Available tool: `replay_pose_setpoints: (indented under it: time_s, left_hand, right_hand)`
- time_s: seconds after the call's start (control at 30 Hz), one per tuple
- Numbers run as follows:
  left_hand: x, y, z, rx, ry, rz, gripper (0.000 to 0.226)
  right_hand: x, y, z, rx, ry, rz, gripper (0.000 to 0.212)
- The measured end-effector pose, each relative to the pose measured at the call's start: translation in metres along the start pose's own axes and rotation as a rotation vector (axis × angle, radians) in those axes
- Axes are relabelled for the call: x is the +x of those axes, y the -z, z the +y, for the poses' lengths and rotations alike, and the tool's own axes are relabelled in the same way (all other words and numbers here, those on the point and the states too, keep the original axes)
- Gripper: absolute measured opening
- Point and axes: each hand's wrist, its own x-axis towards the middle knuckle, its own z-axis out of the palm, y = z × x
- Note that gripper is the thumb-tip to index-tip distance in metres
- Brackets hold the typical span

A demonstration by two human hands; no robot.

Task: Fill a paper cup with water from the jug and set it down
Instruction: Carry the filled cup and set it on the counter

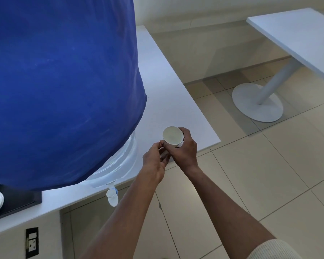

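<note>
Cup (172,135): white paper, held over the near right part of the counter, tipped so that we look into its mouth; we see no water inside.
Our right hand (183,148): wrapped round the cup's side from the right, thumb across the near wall, fingers curled behind; it is clamped on the cup.
Our left hand (154,161): just left of and below the right one, fingertips pinched together at the cup's lower end. We cannot tell whether it holds this same cup or a second one nested under it.
Jug (64,86): very large, draped in a blue cloth cover, standing on the counter to the left of the cup; clear plastic shows below the cover's hem.
Tap (112,195): white with a blue part, sticking out from the jug's base past the counter's front edge, well left of and nearer to us than the cup.
Counter (168,94): white, bare to the right of the jug.
Tray (17,200): dark, at the far left of the counter, with a white rounded thing on it that we cannot make out.
Socket (32,242): black plate on the wall under the counter.
Table (295,36): white, on a round foot, well apart at the upper right, over a tiled floor.
</note>
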Motion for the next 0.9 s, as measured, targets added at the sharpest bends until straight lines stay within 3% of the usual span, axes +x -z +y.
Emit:
replay_pose_setpoints:
  time_s: [0.47,0.7,0.9]
  left_hand:
    - [0.007,0.004,-0.008,-0.050,0.041,0.025,0.026]
    - [0.005,0.005,-0.010,-0.084,0.064,-0.011,0.046]
    - [-0.001,0.011,-0.014,-0.107,0.069,-0.025,0.063]
  right_hand:
    - [-0.018,0.005,0.015,0.041,-0.105,-0.024,0.052]
    - [-0.021,0.011,0.012,0.045,-0.142,-0.045,0.057]
    - [-0.037,0.029,0.004,0.108,-0.110,-0.034,0.075]
